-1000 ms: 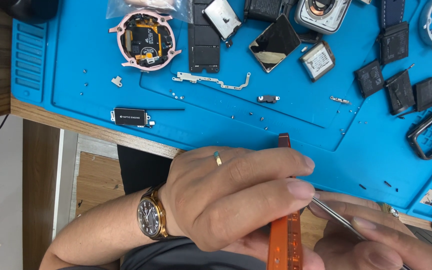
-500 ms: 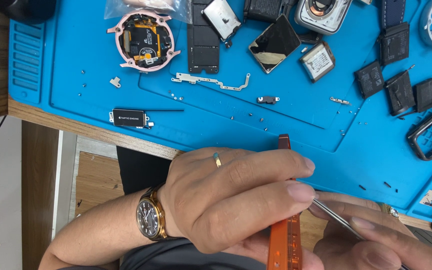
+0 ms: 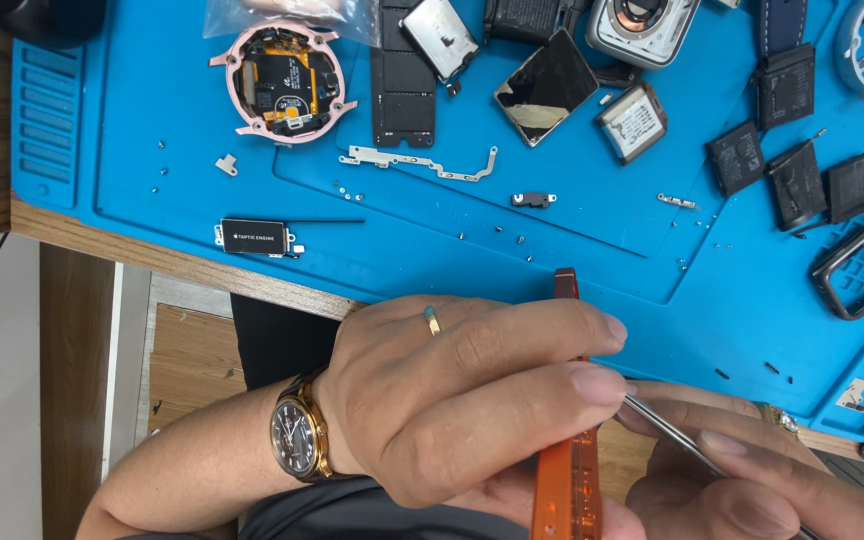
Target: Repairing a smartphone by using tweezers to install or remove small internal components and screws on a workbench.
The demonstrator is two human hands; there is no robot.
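My left hand, with a ring and a gold wristwatch, wraps around a thin orange device held edge-on at the near edge of the blue work mat. Its fingers reach across the device to the right. My right hand sits at the bottom right and pinches a thin metal tool, whose tip points at the orange device just under my left fingertips. The contact point is hidden by the fingers.
On the mat lie a round pink watch case with an exposed board, a black rectangular module, a thin metal bracket, a dark glass screen, several black batteries, a black square frame and scattered tiny screws.
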